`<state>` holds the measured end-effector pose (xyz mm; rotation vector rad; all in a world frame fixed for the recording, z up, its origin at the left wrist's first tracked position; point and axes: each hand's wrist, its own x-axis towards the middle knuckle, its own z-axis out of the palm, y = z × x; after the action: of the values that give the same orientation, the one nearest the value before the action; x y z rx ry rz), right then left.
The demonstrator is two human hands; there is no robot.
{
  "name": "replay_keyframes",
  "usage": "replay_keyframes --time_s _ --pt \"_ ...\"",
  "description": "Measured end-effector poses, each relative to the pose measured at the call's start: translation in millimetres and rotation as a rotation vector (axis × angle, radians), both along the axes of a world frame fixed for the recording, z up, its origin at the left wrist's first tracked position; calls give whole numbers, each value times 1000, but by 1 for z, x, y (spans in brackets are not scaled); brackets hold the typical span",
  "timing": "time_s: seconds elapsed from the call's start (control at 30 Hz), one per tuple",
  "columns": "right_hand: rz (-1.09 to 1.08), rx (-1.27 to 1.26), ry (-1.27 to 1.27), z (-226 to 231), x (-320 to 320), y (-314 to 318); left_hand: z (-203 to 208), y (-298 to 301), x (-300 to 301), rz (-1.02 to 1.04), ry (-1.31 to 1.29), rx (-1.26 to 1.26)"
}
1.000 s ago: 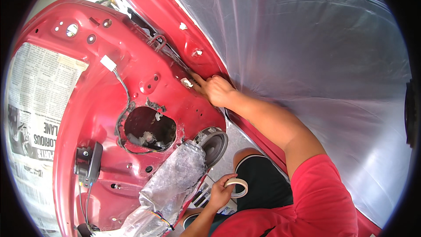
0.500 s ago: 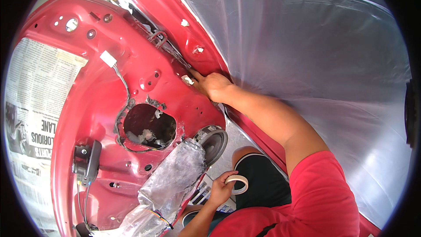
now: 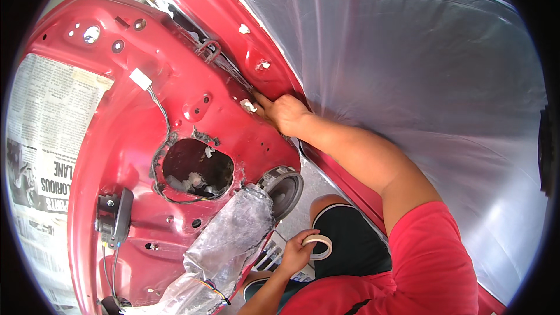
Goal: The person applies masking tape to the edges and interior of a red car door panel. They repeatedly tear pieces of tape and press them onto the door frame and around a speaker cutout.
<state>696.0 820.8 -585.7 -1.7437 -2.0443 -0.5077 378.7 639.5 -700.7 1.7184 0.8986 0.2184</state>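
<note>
My left hand (image 3: pixel 300 249) is closed round the edge of a roll of cream masking tape (image 3: pixel 324 247), low in front of my dark shorts. My right hand (image 3: pixel 286 114) reaches to the narrow gap between a red car door (image 3: pixel 233 131) and the red body pillar (image 3: pixel 265 52). Its index finger stretches into that gap, while the other fingertips are partly hidden. Beside those fingers, a scrap of whitish material (image 3: pixel 248 105) clings to the door edge. A round speaker (image 3: pixel 283 193) sits at the door's lower corner, below my right hand.
Newspaper (image 3: pixel 55 134) covers the window area. The bare door has a large hole (image 3: pixel 198 166), a white connector (image 3: pixel 140 79) on a cable, a black handle mechanism (image 3: pixel 115 216) and a silvery sheet (image 3: pixel 230 230). Clear plastic film (image 3: pixel 420 81) hangs over the car at right.
The view has shifted very slightly. My left hand and the tape roll have moved a little to the right; my right hand stays at the gap.
</note>
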Motion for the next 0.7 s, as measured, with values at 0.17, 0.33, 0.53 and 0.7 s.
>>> replay_keyframes --time_s 0.17,0.33,0.53,0.7 --pt "-40 -48 121 6 -8 -9 -11 2 4 7 -43 -12" --pt "-8 -178 215 14 -7 -9 -10 0 9 35 -67 17" --pt "-38 -263 295 37 -10 -9 1 4 4 36 -75 38" --pt "67 -119 273 4 -2 -26 -1 -4 -9 73 18 -6"
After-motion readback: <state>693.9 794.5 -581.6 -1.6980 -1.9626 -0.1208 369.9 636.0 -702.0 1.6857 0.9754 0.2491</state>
